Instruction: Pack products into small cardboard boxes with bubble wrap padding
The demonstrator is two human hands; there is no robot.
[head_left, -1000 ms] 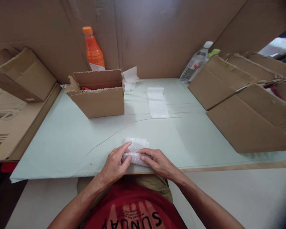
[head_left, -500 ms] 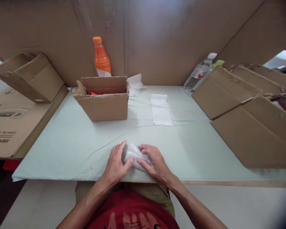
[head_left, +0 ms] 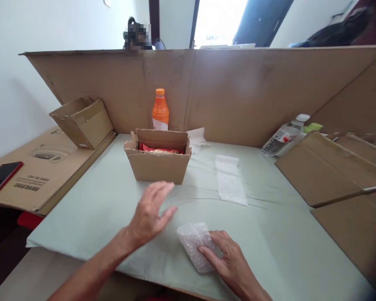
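Near the front edge of the table, my right hand (head_left: 227,257) grips a bubble-wrapped bundle (head_left: 196,246) by its right side, thumb on top. What lies inside the wrap cannot be made out. My left hand (head_left: 152,213) is lifted off to the left of the bundle, fingers stretched and thumb apart, holding nothing. Just beyond its fingertips stands an open cardboard box (head_left: 159,167) with red packaging (head_left: 156,149) inside. A flat strip of bubble wrap (head_left: 230,179) lies on the table to the right of that box.
An orange bottle (head_left: 160,110) stands behind the box, by a cardboard wall (head_left: 253,92). A clear bottle (head_left: 285,136) leans at the back right beside open cartons (head_left: 322,167). On the left, a large flat carton (head_left: 44,167) bears a small box (head_left: 89,123) and a phone (head_left: 3,177).
My left hand has let go of the bundle and moved forward, towards the box. My right hand keeps hold of the bundle. The view has tilted upward, showing the room beyond the cardboard wall.
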